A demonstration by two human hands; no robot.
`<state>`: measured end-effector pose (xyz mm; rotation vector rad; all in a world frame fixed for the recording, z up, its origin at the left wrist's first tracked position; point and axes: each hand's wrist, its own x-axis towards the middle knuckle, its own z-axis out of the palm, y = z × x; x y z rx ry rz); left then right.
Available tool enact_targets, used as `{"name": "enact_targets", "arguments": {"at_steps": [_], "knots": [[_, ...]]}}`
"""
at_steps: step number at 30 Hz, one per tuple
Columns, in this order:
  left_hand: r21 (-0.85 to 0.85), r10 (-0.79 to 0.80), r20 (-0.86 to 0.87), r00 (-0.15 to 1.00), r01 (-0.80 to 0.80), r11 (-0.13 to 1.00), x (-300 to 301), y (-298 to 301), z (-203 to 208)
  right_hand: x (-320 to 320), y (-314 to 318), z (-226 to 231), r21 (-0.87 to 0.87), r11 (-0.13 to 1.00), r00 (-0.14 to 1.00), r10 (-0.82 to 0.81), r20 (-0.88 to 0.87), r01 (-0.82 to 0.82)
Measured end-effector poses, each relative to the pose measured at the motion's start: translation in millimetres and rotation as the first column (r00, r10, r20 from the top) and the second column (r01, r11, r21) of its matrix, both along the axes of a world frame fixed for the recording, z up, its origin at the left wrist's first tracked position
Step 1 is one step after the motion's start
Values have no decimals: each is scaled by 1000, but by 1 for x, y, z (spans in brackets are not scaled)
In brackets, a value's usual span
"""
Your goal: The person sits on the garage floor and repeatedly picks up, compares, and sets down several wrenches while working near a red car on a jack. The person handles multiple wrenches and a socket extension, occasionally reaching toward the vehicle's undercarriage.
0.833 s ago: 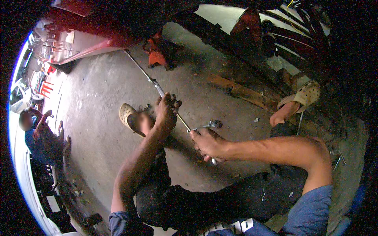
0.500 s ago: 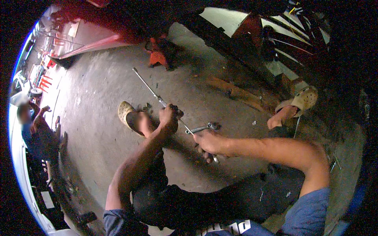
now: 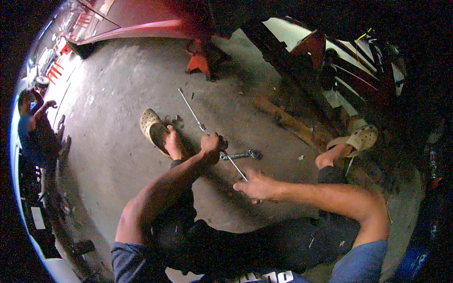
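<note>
Grey concrete floor [image 3: 118, 155] — dim, red vehicle [image 3: 141, 19] behind.

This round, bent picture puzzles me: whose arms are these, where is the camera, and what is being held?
The camera sits on a person's head and looks down, so the wide lens bends the edges. The arms are that person's own. The left hand grips a long thin metal rod lying across the concrete floor. The right hand rests at the rod's near end. A wrench lies between the hands. The feet wear pale sandals. Another person is at the left edge.
</note>
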<state>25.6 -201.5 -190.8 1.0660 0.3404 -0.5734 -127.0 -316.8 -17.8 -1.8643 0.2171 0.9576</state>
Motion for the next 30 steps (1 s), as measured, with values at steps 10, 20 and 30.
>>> {"name": "enact_targets", "arguments": {"at_steps": [10, 20, 30], "knots": [[629, -250, 76, 965, 148, 763, -26, -8, -20, -10, -11, -8, -164, 863, 840, 503, 203, -478], [775, -326, 1, 945, 205, 598, -34, -7, -9, -9, -4, 4, -204, 885, 901, 433, 31, -418], [971, -795, 57, 604, 152, 185, -19, 1, -21, -24, -3, 9, -228, 952, 922, 266, 281, -205]]}}
